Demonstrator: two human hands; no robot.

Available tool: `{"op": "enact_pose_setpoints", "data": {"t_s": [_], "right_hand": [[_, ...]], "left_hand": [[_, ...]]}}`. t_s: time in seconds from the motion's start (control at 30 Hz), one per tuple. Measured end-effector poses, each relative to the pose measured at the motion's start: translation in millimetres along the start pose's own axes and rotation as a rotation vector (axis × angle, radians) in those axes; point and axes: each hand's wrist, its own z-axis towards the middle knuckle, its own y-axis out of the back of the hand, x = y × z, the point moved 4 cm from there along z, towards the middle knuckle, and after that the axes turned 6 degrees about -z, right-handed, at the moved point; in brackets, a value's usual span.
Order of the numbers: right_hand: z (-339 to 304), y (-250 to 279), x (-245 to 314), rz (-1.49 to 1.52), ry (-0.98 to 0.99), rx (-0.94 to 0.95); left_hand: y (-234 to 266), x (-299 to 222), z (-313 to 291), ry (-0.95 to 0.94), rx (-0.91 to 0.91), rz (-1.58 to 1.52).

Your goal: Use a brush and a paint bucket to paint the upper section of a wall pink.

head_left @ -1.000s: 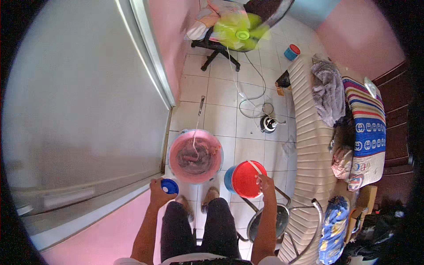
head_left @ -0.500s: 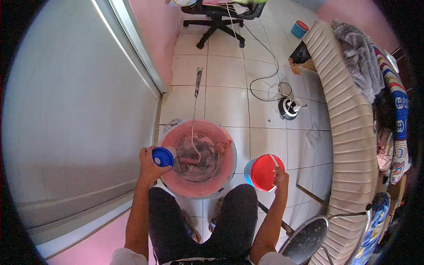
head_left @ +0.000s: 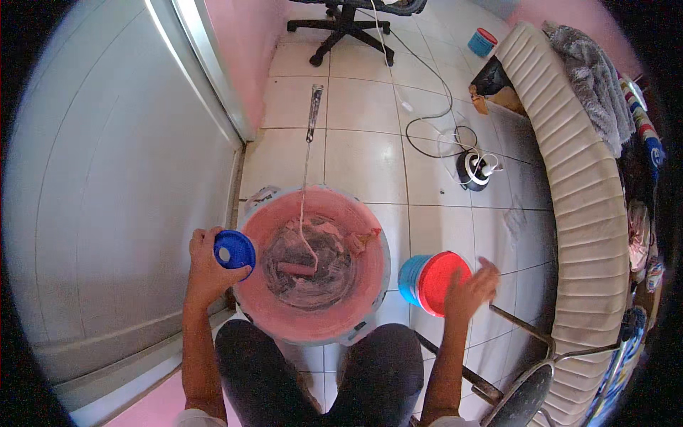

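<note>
My left hand (head_left: 206, 267) grips a round blue lid (head_left: 234, 249) at the left rim of a big pink paint-smeared bucket (head_left: 274, 313) on the tiled floor. A paint roller (head_left: 297, 269) lies in the bucket, and its long handle (head_left: 308, 153) leans out over the far rim. My right hand (head_left: 467, 290) is on the right rim of a small blue pot (head_left: 413, 279) that shows red inside. Its fingers are spread and blurred. My dark-trousered knees (head_left: 377, 356) are just below the bucket.
A white sliding door (head_left: 107, 178) fills the left. A ribbed cream sofa edge (head_left: 583, 213) with cloths curves down the right. On the tiles lie a white cable (head_left: 427, 114) and a round black-and-white device (head_left: 473, 169). An office chair base (head_left: 341, 28) stands at the far end, a metal stool (head_left: 526, 388) by my right leg.
The view has dropped closer to the bucket, which now looms larger. My left hand with the blue lid has reached the bucket's left rim. My right hand stays at the small pot.
</note>
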Motion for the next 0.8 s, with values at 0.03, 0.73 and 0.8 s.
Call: {"op": "enact_pose_setpoints", "data": {"t_s": [0.03, 0.73, 0.8], "right_hand": [[-5.1, 2.7, 19.3, 0.038, 0.179, -0.086], [-46.4, -184.7, 132.6, 1.136, -0.052, 0.322], [-23.3, -201.4, 130.7, 1.149, -0.048, 0.246]], "left_hand": [[-0.6, 2.0, 2.0, 0.006, 0.012, 0.009], [-4.6, 13.2, -26.5, 0.115, -0.085, -0.09], [0.4, 9.7, -23.2, 0.099, -0.097, -0.094]]}}
